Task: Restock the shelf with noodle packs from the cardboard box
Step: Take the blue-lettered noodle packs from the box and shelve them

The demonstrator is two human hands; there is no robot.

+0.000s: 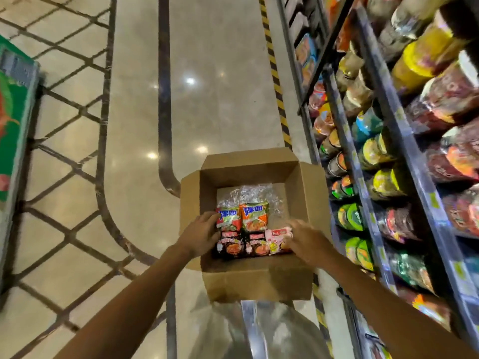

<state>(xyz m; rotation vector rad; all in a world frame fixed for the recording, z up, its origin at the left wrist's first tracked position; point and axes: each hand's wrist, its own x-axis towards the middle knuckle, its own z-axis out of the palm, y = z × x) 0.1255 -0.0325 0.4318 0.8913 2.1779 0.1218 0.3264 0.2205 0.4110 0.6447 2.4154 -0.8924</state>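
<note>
Both hands were down in the cardboard box (pixel 259 278): left hand (pixel 201 235) gripped the orange noodle packs (pixel 242 218), right hand (pixel 302 239) pinched the pink pack (pixel 278 240). Several packs remained; restocking the shelf (pixel 404 141) seemed far from finished.

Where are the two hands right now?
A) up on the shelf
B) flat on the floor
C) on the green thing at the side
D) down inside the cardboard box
D: the left hand and right hand both reach into the open cardboard box, touching the noodle packs in it.
</note>
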